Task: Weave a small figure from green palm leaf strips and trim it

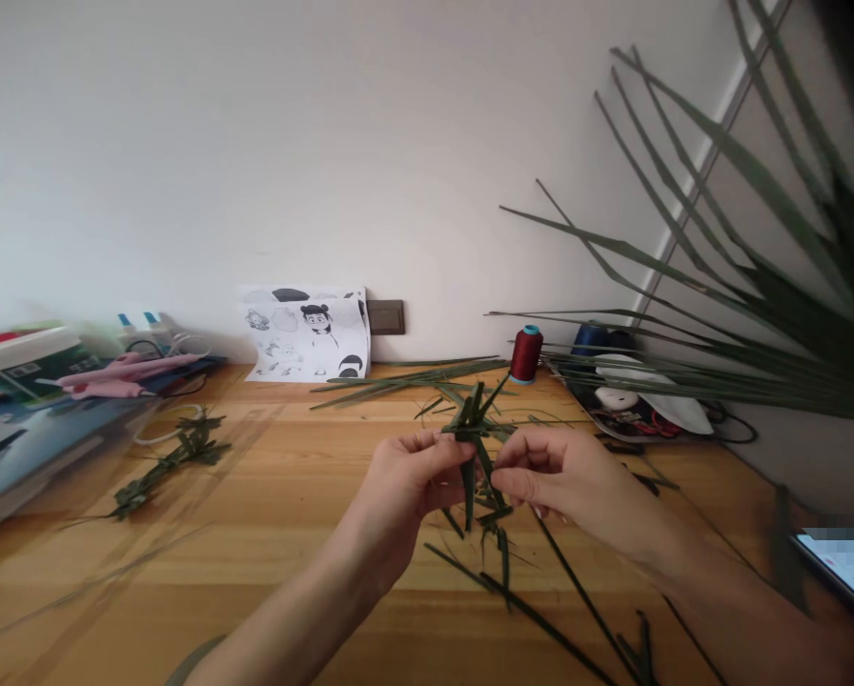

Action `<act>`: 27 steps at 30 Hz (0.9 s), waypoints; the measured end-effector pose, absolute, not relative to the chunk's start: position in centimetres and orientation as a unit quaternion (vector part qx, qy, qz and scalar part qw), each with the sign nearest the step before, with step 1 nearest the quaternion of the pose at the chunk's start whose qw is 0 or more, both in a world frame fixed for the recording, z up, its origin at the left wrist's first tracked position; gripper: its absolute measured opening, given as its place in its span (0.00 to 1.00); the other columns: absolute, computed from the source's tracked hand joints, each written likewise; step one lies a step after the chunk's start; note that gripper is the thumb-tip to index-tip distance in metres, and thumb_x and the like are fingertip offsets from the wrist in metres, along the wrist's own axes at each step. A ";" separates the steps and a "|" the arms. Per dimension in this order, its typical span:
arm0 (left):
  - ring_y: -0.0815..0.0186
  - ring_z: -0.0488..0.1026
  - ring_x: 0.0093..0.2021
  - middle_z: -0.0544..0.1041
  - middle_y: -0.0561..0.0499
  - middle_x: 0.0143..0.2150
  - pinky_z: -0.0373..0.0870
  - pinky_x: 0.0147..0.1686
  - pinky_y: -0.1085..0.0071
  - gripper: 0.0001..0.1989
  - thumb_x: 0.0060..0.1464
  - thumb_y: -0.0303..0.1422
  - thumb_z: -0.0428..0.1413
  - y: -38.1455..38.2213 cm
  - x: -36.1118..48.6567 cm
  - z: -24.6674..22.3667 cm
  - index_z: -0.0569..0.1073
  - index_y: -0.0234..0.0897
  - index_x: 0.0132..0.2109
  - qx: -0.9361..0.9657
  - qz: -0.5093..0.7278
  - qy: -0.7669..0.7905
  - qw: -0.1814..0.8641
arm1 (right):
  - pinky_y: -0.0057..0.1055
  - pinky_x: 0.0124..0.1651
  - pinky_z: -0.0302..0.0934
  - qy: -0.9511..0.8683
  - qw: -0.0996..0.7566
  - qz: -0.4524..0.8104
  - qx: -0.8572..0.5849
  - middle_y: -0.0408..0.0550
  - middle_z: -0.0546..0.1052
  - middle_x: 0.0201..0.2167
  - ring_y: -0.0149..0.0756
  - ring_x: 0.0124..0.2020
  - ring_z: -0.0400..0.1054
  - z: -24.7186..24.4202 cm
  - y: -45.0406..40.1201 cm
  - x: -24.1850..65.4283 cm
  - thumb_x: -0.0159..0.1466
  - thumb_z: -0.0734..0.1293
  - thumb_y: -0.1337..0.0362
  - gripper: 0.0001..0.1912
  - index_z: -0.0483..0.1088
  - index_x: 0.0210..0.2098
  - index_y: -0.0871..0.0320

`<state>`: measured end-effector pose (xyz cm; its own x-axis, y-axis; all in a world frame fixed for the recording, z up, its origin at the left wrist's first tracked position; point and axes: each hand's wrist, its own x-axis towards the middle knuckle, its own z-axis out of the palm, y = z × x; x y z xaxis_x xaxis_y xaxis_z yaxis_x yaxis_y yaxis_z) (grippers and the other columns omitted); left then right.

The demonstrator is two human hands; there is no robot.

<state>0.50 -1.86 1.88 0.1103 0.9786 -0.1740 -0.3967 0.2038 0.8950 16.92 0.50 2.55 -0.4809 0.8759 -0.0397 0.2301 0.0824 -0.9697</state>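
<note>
Near the middle of the wooden table, my left hand (427, 469) pinches a woven bundle of green leaf strips (473, 415), whose ends stick up and hang down. Just right of it, my right hand (541, 467) has its fingertips closed at a strip on the bundle's right side; whether they grip it is hard to see. Loose strips and leaf scraps (497, 535) lie beneath and in front of both hands. On the left of the table rests a separate woven leaf piece (173, 459), beside a pale ring (166, 425).
A dark red thread spool (526, 354) stands behind my right hand, near a tray of small items (648, 436). Long fronds (770, 343) reach in from the right. Printed paper (305, 335) leans on the wall. Pink glue guns (112, 374) lie left; a phone (845, 572) is at right.
</note>
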 end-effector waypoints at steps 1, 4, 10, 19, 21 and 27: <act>0.72 0.70 0.26 0.74 0.51 0.25 0.67 0.28 0.77 0.03 0.41 0.28 0.60 -1.7 0.4 2.0 0.74 0.31 0.25 0.346 0.532 0.413 0.653 | 0.23 0.26 0.55 -0.702 0.297 0.500 -0.410 0.40 0.70 0.22 0.26 0.24 0.62 2.3 0.9 17.2 0.53 0.67 0.61 0.08 0.69 0.28 0.60; 0.73 0.69 0.25 0.73 0.51 0.24 0.68 0.28 0.77 0.03 0.42 0.26 0.59 -1.5 0.0 2.4 0.73 0.29 0.25 0.333 0.539 0.398 0.663 | 0.29 0.34 0.57 -0.757 0.278 0.403 -0.433 0.44 0.72 0.27 0.32 0.30 0.64 1.6 2.7 18.2 0.53 0.67 0.59 0.10 0.71 0.31 0.59; 0.75 0.65 0.19 0.71 0.52 0.21 0.64 0.20 0.79 0.04 0.42 0.23 0.53 -1.5 -0.6 3.0 0.72 0.29 0.24 0.310 0.490 0.377 0.722 | 0.27 0.28 0.58 -0.735 0.314 0.428 -0.422 0.46 0.72 0.28 0.29 0.25 0.64 2.8 4.0 20.1 0.58 0.62 0.58 0.13 0.67 0.37 0.61; 0.74 0.64 0.18 0.70 0.51 0.18 0.60 0.18 0.78 0.06 0.38 0.24 0.52 -1.3 -0.6 2.7 0.69 0.33 0.18 0.292 0.455 0.420 0.729 | 0.26 0.35 0.61 -0.844 0.253 0.402 -0.249 0.44 0.74 0.29 0.31 0.32 0.68 6.2 0.6 21.5 0.59 0.62 0.68 0.09 0.73 0.34 0.52; 0.74 0.63 0.17 0.70 0.51 0.17 0.60 0.17 0.78 0.06 0.37 0.24 0.52 -1.3 -0.5 2.7 0.69 0.33 0.17 0.300 0.444 0.416 0.735 | 0.26 0.34 0.61 -0.852 0.257 0.384 -0.247 0.44 0.74 0.28 0.31 0.31 0.68 6.2 0.7 21.6 0.59 0.63 0.69 0.08 0.73 0.33 0.52; 0.74 0.63 0.17 0.69 0.53 0.16 0.61 0.18 0.78 0.05 0.35 0.23 0.53 -1.2 -0.5 2.4 0.70 0.32 0.17 0.335 0.434 0.399 0.735 | 0.26 0.32 0.61 -0.855 0.300 0.342 -0.247 0.42 0.75 0.26 0.31 0.29 0.68 6.2 1.0 21.7 0.54 0.67 0.70 0.08 0.74 0.30 0.49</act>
<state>-0.52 -1.19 2.41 0.3054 0.9050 -0.2962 -0.3703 0.3995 0.8386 21.73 1.04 6.20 -0.6969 0.6287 0.3449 0.2179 0.6439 -0.7335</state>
